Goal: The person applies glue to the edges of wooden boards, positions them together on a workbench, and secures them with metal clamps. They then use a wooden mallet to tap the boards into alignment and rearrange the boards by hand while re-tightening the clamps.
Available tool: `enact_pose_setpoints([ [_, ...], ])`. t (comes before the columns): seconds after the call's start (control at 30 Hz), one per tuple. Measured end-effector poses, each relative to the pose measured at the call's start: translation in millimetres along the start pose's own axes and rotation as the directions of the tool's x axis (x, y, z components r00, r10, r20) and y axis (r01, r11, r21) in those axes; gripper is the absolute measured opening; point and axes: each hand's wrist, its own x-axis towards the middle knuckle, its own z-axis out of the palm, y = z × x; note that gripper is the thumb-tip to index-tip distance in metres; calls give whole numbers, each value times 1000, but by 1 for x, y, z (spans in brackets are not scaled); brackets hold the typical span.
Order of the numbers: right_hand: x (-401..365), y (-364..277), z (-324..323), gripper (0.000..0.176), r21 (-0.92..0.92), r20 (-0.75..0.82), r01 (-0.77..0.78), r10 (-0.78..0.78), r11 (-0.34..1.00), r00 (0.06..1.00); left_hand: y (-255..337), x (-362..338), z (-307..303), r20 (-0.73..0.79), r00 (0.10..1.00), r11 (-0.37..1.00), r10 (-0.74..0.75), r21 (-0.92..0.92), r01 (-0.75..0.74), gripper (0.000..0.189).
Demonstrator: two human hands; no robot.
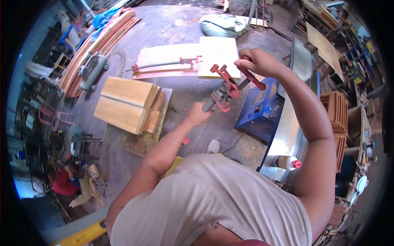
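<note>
A red pipe clamp [230, 88] is held up in front of me, tilted, with its head toward the upper right. My left hand [198, 114] is wrapped round its grey pipe, just below the red clamp head. Higher up, the fingers of my right hand [258, 62] are closed on the end of the clamp's red crank handle. Beyond the clamp, a pale panel [219, 47] lies on the floor beside a longer board [176, 50]. A second pipe clamp [164, 64] rests along that longer board.
To the left stand stacked wooden boards [127, 92]. A blue machine [256, 104] and a metal table [287, 143] holding a glue bottle [286, 162] are on the right. Further off are an air compressor [93, 69], long planks [106, 39] and a sack [223, 26]. Another person [65, 182] is at lower left.
</note>
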Motion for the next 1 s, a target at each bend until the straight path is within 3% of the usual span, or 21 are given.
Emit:
enact_pose_setpoints([
  [0.1, 8, 39, -4, 43, 71, 44, -89, 86, 993, 995, 2, 27, 4, -15, 996, 976, 85, -200, -86, 27],
  [0.17, 11, 45, -7, 43, 41, 104, -176, 171, 984, 980, 0, 46, 2, 62, 995, 996, 78, -52, -75, 26],
  [0.23, 15, 26, -12, 37, -274, 86, -188, 219, 943, 972, -18, 70, 8, 89, 991, 994, 105, -18, -103, 26],
  [0.27, 16, 9, -19, 32, -333, 93, -186, 228, 924, 969, -25, 80, 9, 96, 989, 993, 115, 25, -118, 26],
  [0.37, 6, -27, -38, 30, -375, 91, -130, 176, 918, 980, -18, 111, -10, 196, 972, 988, 132, -109, -112, 27],
  [0.43, -7, -50, -50, 26, -387, 20, -304, 337, 871, 941, -23, 131, -22, 246, 951, 973, 185, -182, -142, 29],
  [0.47, -7, -55, -56, 26, -409, 10, -320, 355, 854, 935, -24, 142, -29, 278, 937, 961, 211, -235, -147, 31],
  [0.53, -3, -58, -61, 20, -432, 70, -478, 556, 765, 828, -18, 151, -44, 291, 901, 922, 321, -314, -226, 31],
  [0.57, 4, -54, -61, 20, -437, 62, -494, 573, 751, 817, -17, 155, -50, 299, 865, 884, 404, -370, -285, 31],
  [0.63, 19, -37, -65, 15, -597, 140, -499, 694, 628, 707, -20, 166, -54, 366, 849, 903, 381, -343, -258, 28],
  [0.7, 48, -26, -69, 18, -615, 108, -524, 722, 589, 684, -19, 175, -54, 460, 795, 898, 395, -377, -228, 27],
  [0.77, 77, -22, -73, 17, -677, 140, -363, 596, 641, 791, -19, 189, -53, 504, 776, 912, 379, -346, -220, 29],
  [0.8, 84, -25, -71, 17, -672, 135, -373, 601, 640, 788, -23, 195, -51, 546, 763, 930, 347, -306, -203, 31],
  [0.87, 96, -34, -76, 13, -637, 164, -237, 429, 734, 888, -36, 208, -42, 503, 789, 931, 353, -275, -241, 30],
  [0.93, 87, -46, -72, 11, -662, 166, -249, 462, 707, 871, -38, 230, -39, 431, 829, 929, 356, -258, -265, 29],
  [1.0, 79, -46, -80, 15, -631, 161, -408, 627, 659, 763, -46, 244, -36, 383, 843, 917, 376, -284, -280, 29],
])
